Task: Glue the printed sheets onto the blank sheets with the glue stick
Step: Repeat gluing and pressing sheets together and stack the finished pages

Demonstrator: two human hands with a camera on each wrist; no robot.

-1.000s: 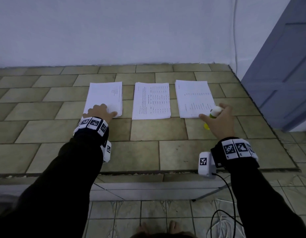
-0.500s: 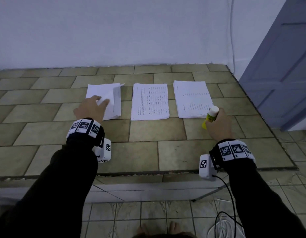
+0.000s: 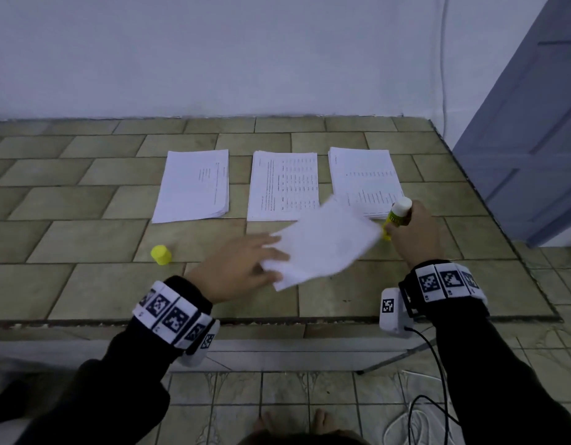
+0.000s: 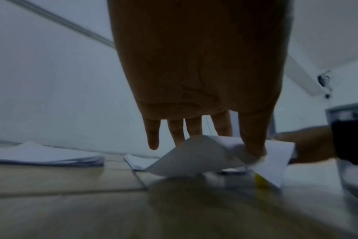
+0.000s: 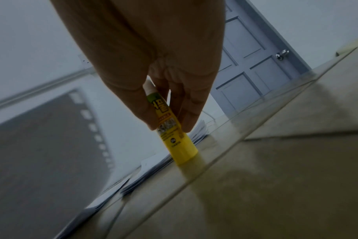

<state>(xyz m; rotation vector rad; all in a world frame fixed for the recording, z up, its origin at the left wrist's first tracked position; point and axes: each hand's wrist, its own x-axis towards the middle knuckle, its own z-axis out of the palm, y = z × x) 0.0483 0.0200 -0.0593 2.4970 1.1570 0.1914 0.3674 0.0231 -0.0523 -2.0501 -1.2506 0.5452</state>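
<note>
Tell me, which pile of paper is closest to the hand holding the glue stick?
The right pile. Its near corner lies right beside the right hand gripping the glue stick, while the middle pile and left pile lie farther left.

Home room, tiled counter [image 3: 85,284], panelled door [image 5: 253,64]

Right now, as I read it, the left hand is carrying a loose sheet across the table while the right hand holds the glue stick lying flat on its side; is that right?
Not quite: the glue stick stands upright on its base on the table, as the right wrist view shows. The rest holds: the left hand carries a loose sheet, and the right hand holds the stick.
</note>
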